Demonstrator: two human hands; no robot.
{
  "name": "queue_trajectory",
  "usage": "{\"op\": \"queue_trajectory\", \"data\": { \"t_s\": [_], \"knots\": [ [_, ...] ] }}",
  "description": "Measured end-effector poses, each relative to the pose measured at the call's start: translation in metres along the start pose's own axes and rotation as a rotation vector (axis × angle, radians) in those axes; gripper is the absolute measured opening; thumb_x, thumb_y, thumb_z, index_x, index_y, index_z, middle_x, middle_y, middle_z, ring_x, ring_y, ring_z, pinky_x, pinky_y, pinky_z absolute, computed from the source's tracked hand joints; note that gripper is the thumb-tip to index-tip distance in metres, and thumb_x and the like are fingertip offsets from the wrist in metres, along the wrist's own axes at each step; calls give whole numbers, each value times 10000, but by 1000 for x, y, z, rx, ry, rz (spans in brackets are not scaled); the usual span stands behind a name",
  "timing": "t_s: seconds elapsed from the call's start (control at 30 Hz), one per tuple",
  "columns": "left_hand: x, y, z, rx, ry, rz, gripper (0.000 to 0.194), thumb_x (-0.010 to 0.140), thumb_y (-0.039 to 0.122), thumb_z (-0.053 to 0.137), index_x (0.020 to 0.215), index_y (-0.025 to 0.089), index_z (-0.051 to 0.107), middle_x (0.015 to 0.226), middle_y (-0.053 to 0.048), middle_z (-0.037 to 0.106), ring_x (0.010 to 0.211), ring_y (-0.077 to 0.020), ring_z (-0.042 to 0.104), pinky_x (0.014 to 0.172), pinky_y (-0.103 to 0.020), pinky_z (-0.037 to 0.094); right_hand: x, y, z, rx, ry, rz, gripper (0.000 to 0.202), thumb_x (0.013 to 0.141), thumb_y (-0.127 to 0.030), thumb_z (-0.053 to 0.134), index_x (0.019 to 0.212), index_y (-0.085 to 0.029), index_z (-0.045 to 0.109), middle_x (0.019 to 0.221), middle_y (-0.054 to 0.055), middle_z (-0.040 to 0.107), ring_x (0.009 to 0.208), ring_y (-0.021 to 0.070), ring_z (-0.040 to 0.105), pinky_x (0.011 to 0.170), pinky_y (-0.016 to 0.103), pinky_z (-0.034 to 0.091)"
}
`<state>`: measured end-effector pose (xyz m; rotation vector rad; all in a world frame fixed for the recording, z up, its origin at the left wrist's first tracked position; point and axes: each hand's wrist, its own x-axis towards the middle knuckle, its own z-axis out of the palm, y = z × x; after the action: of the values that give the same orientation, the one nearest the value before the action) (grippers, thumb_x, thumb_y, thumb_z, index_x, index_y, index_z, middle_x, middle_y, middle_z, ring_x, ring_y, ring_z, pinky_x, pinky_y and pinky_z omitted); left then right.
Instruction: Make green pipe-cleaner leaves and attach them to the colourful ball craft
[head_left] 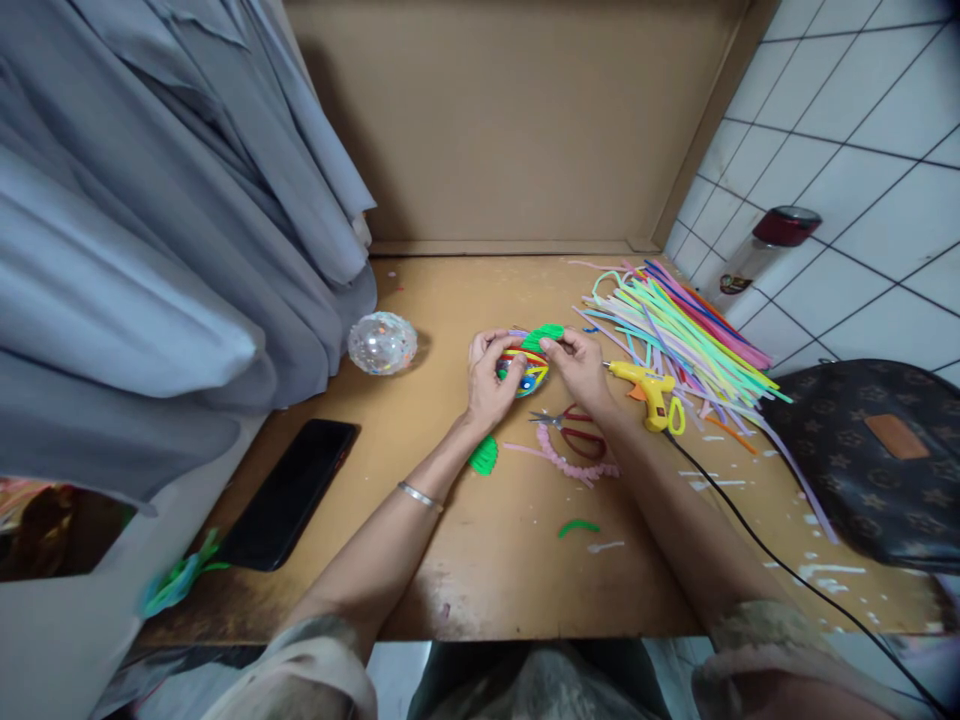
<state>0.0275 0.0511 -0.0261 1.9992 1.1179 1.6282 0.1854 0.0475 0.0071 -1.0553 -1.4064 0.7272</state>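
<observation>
My left hand (491,378), with a silver bracelet on its wrist, is closed round a small colourful ball (531,378) with red, yellow, blue and green parts. My right hand (577,365) pinches a ridged green piece (543,337) at the ball's top edge. Just below my left hand lies another green piece (484,456). Red-handled scissors (583,436) rest between my forearms, beside a curled pink fuzzy strip (564,464). To the right of my right hand is a yellow glue gun (651,392) with a black cord.
A clear ball (382,343) and a black phone (291,494) are on the left of the wooden table (480,590). Many coloured pipe cleaners (682,335), a bottle (757,258) and a dark bag (870,460) are at right. Grey cloth (150,250) hangs at left.
</observation>
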Motion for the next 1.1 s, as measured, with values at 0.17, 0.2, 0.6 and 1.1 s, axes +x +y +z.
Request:
{"op": "queue_trajectory", "data": {
  "t_s": [0.17,0.2,0.6,1.1],
  "knots": [
    [1,0,0,2,-1,-27,243,931,389,570,1071,222,677,1149,-96,586,1173,-248,566,1041,-450,476,0,2,-1,17,-31,8,296,798,-503,655,832,-214,706,832,43,715,790,187,631,759,334,526],
    [1,0,0,-3,0,-31,241,930,387,572,1070,222,677,1150,-97,587,1174,-251,565,1041,-454,475,0,3,-1,28,-41,16,299,797,-505,657,834,-213,706,841,45,720,793,189,635,761,336,530],
    [0,0,-2,-19,3,-21,251,913,349,562,1103,225,670,1153,-96,601,1160,-253,570,1028,-464,487,2,11,-2,51,-8,66,342,698,-541,756,745,-204,725,744,15,682,712,162,582,718,316,503],
    [1,2,-2,-15,24,-32,270,947,408,567,1097,219,687,1131,-89,624,1132,-234,592,1008,-437,502,1,7,-1,188,-2,185,344,637,-521,791,744,-203,713,782,20,723,734,169,615,773,347,527]
  ]
}}
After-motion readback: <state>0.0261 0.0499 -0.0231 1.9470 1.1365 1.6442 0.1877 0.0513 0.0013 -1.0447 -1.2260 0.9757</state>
